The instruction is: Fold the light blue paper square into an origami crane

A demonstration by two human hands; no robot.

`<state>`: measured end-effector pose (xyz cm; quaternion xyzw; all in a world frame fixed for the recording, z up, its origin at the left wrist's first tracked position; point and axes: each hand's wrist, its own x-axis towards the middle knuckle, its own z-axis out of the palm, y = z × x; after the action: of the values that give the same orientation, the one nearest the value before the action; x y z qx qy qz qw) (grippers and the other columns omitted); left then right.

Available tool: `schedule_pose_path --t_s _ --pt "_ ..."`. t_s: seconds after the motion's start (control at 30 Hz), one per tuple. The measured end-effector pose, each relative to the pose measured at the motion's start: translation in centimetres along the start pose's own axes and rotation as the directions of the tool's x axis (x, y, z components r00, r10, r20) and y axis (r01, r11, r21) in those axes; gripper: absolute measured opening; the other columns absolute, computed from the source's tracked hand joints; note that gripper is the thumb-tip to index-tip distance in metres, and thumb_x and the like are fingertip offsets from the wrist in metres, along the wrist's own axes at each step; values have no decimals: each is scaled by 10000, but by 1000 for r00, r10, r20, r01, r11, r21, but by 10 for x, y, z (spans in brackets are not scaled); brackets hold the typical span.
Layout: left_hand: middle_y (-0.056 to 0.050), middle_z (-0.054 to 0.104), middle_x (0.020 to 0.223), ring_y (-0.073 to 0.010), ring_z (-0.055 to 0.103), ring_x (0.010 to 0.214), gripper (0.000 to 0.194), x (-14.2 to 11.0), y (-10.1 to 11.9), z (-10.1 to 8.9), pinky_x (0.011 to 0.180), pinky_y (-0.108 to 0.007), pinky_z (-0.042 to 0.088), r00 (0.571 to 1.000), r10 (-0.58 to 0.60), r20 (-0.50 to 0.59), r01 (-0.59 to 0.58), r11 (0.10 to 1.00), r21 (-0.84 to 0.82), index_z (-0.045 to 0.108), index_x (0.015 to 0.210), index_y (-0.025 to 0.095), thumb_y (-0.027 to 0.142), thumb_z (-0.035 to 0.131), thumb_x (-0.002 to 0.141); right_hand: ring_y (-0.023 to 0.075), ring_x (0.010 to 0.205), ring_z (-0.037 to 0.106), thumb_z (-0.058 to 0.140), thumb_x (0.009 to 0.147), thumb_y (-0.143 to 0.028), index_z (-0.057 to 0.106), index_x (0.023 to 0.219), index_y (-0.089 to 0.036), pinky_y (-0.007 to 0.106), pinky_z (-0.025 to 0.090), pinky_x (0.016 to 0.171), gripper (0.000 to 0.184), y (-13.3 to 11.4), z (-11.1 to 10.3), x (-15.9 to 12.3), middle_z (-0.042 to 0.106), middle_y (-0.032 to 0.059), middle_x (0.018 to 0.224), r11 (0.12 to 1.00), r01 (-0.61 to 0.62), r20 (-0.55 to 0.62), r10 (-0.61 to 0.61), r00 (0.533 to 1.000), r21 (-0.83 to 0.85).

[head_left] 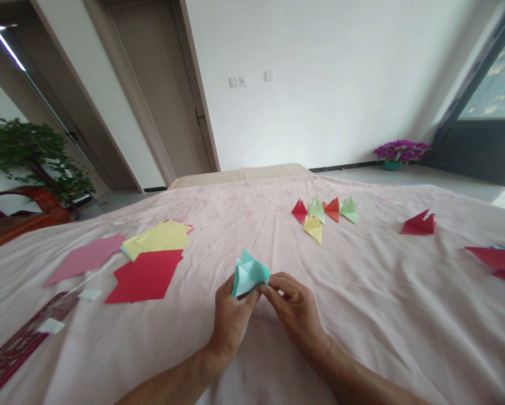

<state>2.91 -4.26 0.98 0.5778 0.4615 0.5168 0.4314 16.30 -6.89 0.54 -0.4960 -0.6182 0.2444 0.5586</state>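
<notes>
A light blue folded paper piece (249,274) is held up just above the pink cloth (362,315). My left hand (231,318) grips its lower left side, fingers closed on it. My right hand (294,309) pinches its lower right edge between thumb and fingers. Both hands meet near the middle of the table, close to me.
Flat paper sheets lie to the left: red (147,275), yellow (159,237), pink (88,256). Several small folded shapes (322,214) cluster further back. A red folded piece (419,224) and red sheets (499,261) lie right. A dark patterned strip (20,343) sits at left.
</notes>
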Motion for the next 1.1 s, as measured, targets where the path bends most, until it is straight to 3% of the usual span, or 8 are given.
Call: schedule_pose_path --t_s 0.33,0.63,0.93,1.1 --pt "-17 651 789 -162 596 707 150 -9 3 -1 670 -239 492 999 43 27 -42 999 -30 637 890 174 293 651 799 159 758 574 529 920 -241 677 731 -227 262 445 699 240 -8 -3 0 598 33 789 991 102 -10 -104 995 -86" --pt "1 609 737 -158 558 721 106 -9 1 -3 680 -223 448 990 138 -10 -138 990 6 634 832 178 269 669 792 157 647 541 621 847 -166 631 751 -216 276 432 594 108 -9 -5 1 604 9 680 960 238 -97 -254 962 -146" --pt "30 524 649 -124 474 604 136 -11 -12 -14 594 -215 414 968 249 34 -251 964 87 555 728 194 224 673 788 181 731 608 577 873 -146 706 941 -242 304 488 645 175 -16 -12 -2 660 52 791 941 331 22 -331 943 -74" --pt "33 499 644 -125 467 602 145 -11 -14 -16 592 -216 421 976 213 42 -213 977 2 553 747 195 264 674 788 181 727 602 573 849 -92 685 999 -254 303 485 641 248 -15 -14 -3 648 43 786 921 378 50 -375 926 -95"
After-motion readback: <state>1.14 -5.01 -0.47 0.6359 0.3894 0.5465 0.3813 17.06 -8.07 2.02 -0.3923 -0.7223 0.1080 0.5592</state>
